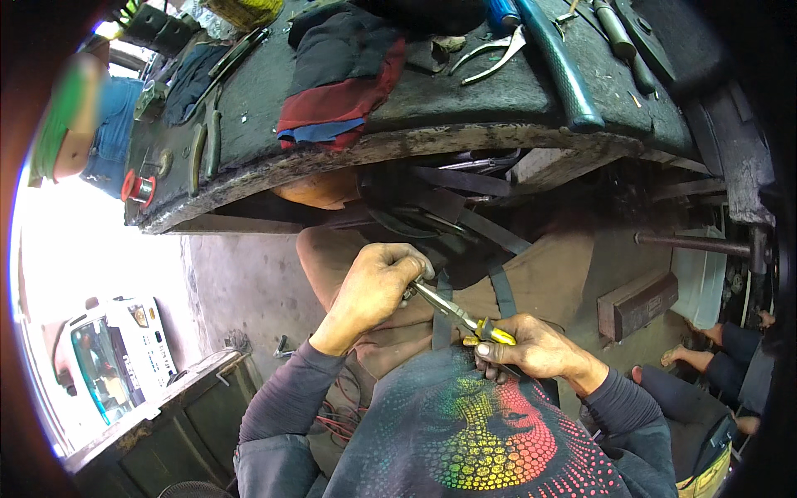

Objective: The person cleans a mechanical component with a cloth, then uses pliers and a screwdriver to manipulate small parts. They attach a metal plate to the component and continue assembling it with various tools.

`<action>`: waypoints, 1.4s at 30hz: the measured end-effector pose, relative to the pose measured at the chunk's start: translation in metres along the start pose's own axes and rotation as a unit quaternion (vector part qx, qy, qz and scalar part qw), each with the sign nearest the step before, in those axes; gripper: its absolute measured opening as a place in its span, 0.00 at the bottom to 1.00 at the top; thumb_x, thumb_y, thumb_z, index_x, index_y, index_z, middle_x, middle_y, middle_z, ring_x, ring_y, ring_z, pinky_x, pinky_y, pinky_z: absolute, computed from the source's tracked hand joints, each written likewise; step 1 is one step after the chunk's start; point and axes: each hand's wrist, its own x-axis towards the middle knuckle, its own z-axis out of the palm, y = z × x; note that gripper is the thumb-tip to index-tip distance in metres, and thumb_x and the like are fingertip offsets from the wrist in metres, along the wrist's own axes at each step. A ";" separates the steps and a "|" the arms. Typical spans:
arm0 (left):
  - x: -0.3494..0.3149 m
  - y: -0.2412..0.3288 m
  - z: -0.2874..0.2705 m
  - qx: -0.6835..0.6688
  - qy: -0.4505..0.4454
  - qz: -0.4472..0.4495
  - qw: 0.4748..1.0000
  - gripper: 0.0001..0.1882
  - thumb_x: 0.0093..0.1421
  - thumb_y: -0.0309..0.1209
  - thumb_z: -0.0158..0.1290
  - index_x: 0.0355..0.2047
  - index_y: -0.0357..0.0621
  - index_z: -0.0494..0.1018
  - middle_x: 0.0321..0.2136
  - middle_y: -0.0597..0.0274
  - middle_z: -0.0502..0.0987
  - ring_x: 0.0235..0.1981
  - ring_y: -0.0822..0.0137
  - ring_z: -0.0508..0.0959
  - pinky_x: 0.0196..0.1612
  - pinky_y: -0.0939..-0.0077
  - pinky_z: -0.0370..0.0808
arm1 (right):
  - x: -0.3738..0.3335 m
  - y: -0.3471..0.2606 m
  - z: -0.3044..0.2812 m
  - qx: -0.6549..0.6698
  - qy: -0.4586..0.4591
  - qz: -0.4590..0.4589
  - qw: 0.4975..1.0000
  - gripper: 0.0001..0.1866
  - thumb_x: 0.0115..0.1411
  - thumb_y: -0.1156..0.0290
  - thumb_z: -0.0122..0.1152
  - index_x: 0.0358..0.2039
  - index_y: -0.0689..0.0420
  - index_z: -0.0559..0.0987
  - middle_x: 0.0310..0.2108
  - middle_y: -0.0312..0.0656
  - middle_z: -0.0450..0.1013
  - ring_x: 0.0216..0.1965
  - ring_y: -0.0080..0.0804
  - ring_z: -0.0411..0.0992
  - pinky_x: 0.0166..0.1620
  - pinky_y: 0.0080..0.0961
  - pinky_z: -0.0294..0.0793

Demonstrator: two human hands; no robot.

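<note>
Hands at work below a dark bench [249, 91]: at the centre of the frame the left hand [374, 286] has its fingers closed about the nose of a pair of pliers [458, 315], any small piece between them hidden from view, while just right of centre the right hand [540, 349] clamps its fingers around the yellow handles. The job appears to be under way, with the pliers brought to where they are needed; no finished piece can be made out, and how much is left cannot be told. At lower left a wall panel [166, 423] marks the outer limit, and grey floor [241, 274] between it and the left forearm gives that side the wider room. The bench's front edge bows across the upper frame from left to right, above both hands, and dark straps and tools crowd the space beneath it, so lifting forward looks tight. Over the lap [548, 274] there is some room to turn the wrists. Farther right, a brown box [638, 305] and a bar [693, 243] narrow the way outward, with another person's foot [674, 357] at lower right
</note>
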 end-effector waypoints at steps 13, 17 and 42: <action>0.016 0.007 -0.024 -0.143 -0.143 0.014 0.979 0.14 0.62 0.32 0.55 0.34 0.31 0.83 0.31 0.61 0.83 0.34 0.72 0.79 0.42 0.78 0.75 | 0.010 0.048 -0.010 0.357 -0.210 -0.082 0.906 0.20 0.73 0.66 0.61 0.59 0.64 0.76 0.37 0.47 0.76 0.27 0.29 0.75 0.26 0.23 0.76; 0.025 0.009 -0.020 -0.165 -0.160 0.043 0.972 0.16 0.61 0.35 0.55 0.35 0.30 0.83 0.33 0.56 0.85 0.35 0.67 0.81 0.44 0.73 0.77 | 0.019 0.065 -0.015 0.400 -0.261 -0.088 0.874 0.23 0.72 0.64 0.61 0.62 0.64 0.74 0.39 0.51 0.74 0.28 0.32 0.75 0.25 0.26 0.75; 0.025 0.031 -0.015 -0.077 -0.036 0.033 0.996 0.14 0.63 0.31 0.52 0.32 0.32 0.83 0.27 0.64 0.81 0.30 0.75 0.75 0.37 0.79 0.71 | -0.021 -0.010 -0.017 -0.129 0.089 -0.039 0.987 0.19 0.69 0.55 0.67 0.37 0.62 0.83 0.24 0.37 0.78 0.26 0.24 0.74 0.32 0.30 0.73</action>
